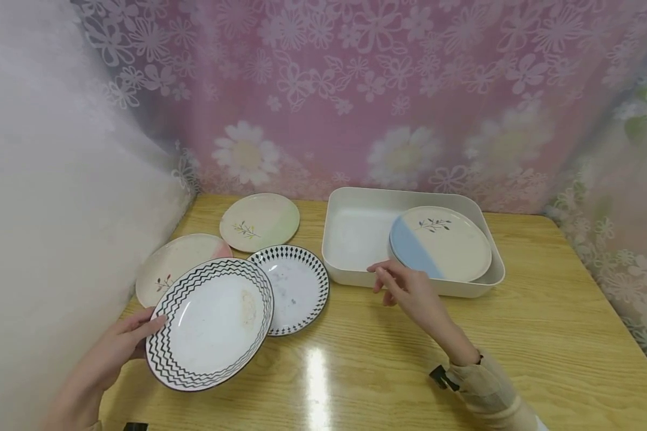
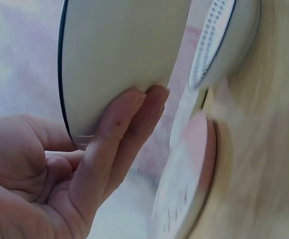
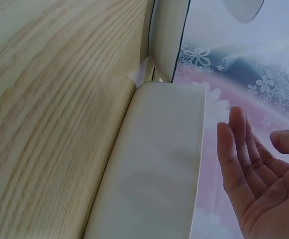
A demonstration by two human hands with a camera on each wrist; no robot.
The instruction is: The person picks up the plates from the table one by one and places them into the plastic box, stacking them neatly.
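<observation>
In the head view my left hand (image 1: 121,344) grips the left rim of a white plate with black zigzag bands (image 1: 212,326), thumb on its upper face. The left wrist view shows fingers of that hand (image 2: 109,139) spread under the plate's pale underside (image 2: 119,50). The plate is tilted and raised above the table, overlapping a plate with a black diamond border (image 1: 296,290). My right hand (image 1: 404,287) hovers at the front rim of a white rectangular bin (image 1: 350,275), holding nothing. Its fingers are loosely bent in the right wrist view, apart from the bin wall (image 3: 154,159).
Inside the bin's right side lie stacked plates, the top one cream and blue with a sprig (image 1: 447,239). A cream and green plate (image 1: 261,221) and a cream and pink plate (image 1: 180,263) lie at the left of the wooden table (image 1: 388,365). A floral curtain (image 1: 323,108) stands behind.
</observation>
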